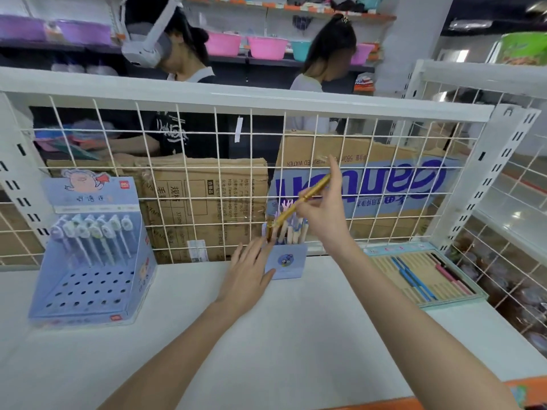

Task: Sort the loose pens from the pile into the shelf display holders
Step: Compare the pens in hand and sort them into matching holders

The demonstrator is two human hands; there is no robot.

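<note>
The right hand [322,216] pinches a gold pen [299,204] between thumb and fingers, its grip clamped on the barrel, with the forefinger pointing up. The pen slants down to the left, its lower end at the top of the small blue holder [288,263], which stands on the white shelf [266,335] against the wire grid [207,161] and already carries several pale pens [291,230]. The left hand [247,273] lies with fingers straight and apart, resting against the left side of that holder, gripping nothing. At the far left stands a tall blue display box [88,279] with 2 rows of capped pens in its upper holes. At the far right lies a flat tray [426,276] with blue and pink pens laid side by side. Behind the grid stand cardboard boxes [207,202] and 2 people.
</note>
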